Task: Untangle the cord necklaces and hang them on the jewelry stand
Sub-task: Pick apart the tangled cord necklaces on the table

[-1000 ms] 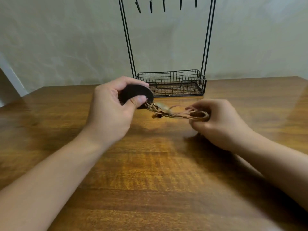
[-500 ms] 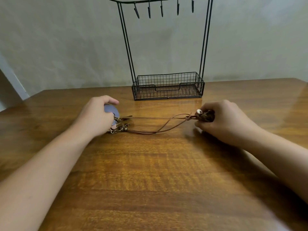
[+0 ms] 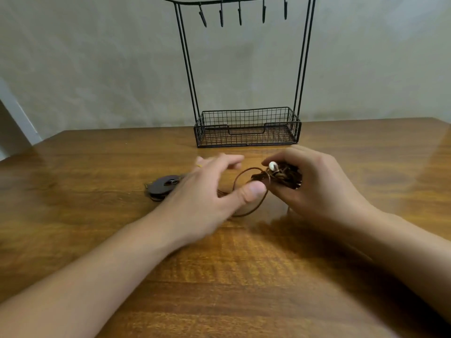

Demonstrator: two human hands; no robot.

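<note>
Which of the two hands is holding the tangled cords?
The right hand: it grips the brown cord tangle with a white bead. The left hand is open, holding nothing.

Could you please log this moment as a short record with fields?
left hand: open, blurred, above the cords, holding nothing
right hand: grips the cord tangle
bead: white, on top of the tangle
pendant: dark disc, flat on the table
stand: upright at the table's back, hooks bare

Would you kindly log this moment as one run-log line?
right hand: grips cord tangle | left hand: open, reaching | dark pendant: on table | stand hooks: bare
</note>
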